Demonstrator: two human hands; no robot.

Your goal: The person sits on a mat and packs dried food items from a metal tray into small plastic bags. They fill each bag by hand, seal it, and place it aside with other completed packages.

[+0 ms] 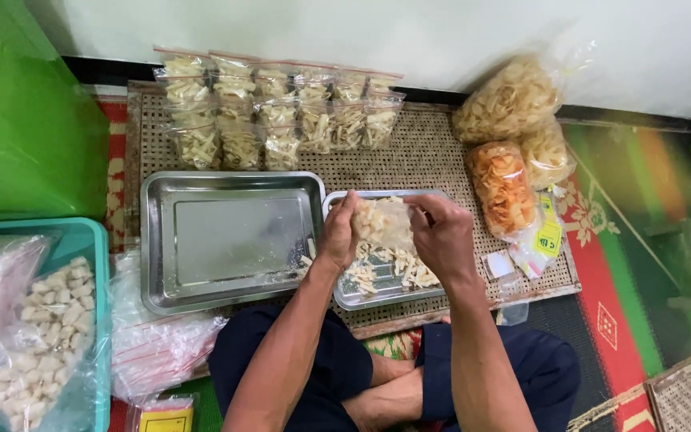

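I sit cross-legged on the floor, and near the centre of the frame both my hands are up on a small clear bag (383, 222) filled with pale snack sticks. My left hand (338, 234) closes its grip on the bag's left edge, fingers curled tight over the plastic, thumb side toward the bag. My right hand (441, 234) pinches the bag's upper right corner, its grip also closed on the plastic. So the bag sits directly between the two grips, touching both, held just above the small steel tray (344, 298).

That small tray lies under my hands, centre of the frame, with loose snack sticks (393, 270) scattered across its bottom. Just beside it to the left, edges touching or nearly so, is a large steel tray (229, 238), with only a few stray pieces at its right edge. Both trays rest on a woven mat (433, 156) that serves as my bench.

Across the upper middle of the frame, a row of filled bags (277, 112) of the same pale sticks leans along the mat's far side. In the upper right lie big bags of pale crackers (509, 100) and a bag of orange crackers (504, 188), with yellow-labelled packets (548, 232) just beside them. At the lower left, a teal basket (93, 240) holds a bag of white chunky pieces (45, 336), and crumpled clear plastic bags (157, 340) lie next to it.
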